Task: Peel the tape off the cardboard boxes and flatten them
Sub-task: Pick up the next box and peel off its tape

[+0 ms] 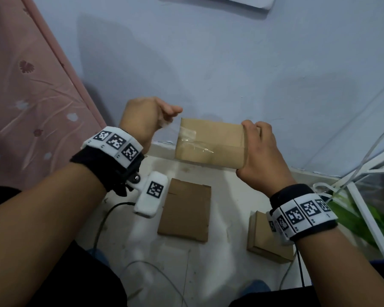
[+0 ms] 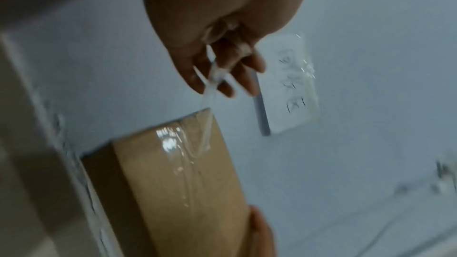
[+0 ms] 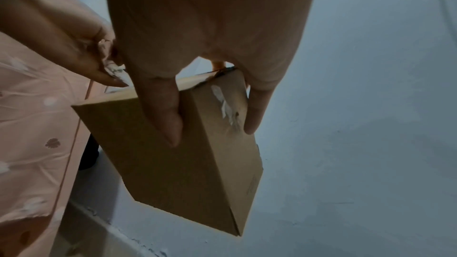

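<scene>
A small brown cardboard box (image 1: pixel 211 142) is held in the air in front of the blue wall. My right hand (image 1: pixel 259 156) grips its right end, thumb on one face and fingers on the other (image 3: pixel 254 108). Clear tape (image 1: pixel 187 138) runs along the box's top face (image 2: pixel 183 155). My left hand (image 1: pixel 146 120) is just left of the box and pinches the lifted end of the tape strip (image 2: pixel 211 77), which stretches from the box's left corner to my fingers.
On the pale floor below lie a flattened cardboard piece (image 1: pixel 186 209) and another small box (image 1: pixel 268 238). A pink patterned fabric (image 1: pixel 20 96) hangs at left. White rods and green leaves (image 1: pixel 364 209) crowd the right. Cables (image 1: pixel 102 224) cross the floor.
</scene>
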`<state>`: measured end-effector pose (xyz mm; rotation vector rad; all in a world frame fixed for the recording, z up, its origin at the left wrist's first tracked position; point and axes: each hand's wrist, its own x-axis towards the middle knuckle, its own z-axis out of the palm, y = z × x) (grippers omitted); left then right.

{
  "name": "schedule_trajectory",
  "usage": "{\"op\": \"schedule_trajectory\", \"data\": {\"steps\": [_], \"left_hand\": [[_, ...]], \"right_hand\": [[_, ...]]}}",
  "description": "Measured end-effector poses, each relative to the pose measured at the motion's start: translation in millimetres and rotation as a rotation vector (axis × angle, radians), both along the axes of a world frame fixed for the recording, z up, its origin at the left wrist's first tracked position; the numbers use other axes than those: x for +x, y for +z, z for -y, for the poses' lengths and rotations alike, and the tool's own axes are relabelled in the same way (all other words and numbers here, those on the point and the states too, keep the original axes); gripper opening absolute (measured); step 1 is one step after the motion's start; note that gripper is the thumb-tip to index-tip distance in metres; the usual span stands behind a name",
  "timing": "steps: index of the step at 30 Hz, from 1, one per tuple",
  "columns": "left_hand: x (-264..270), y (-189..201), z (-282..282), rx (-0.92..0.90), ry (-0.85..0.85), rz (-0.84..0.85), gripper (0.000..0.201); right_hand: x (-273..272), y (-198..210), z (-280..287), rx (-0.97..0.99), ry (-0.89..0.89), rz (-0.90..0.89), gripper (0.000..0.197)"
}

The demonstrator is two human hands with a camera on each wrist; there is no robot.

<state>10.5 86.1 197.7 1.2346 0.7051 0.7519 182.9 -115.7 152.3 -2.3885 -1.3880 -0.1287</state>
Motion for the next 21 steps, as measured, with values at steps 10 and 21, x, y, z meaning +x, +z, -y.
{"op": "schedule_trajectory", "data": {"steps": [10,21], "left_hand": [[-1,6,10,-0.282,-0.085,-0.138,0.043],[3,-13,12,0.418,-0.316,-1.047,0.064]], "right_hand": [[-5,4,-2,-0.033,-0.059,0.098,0.088],[-20,-1,-7,-0.122,-0.023,0.252,0.086]]}}
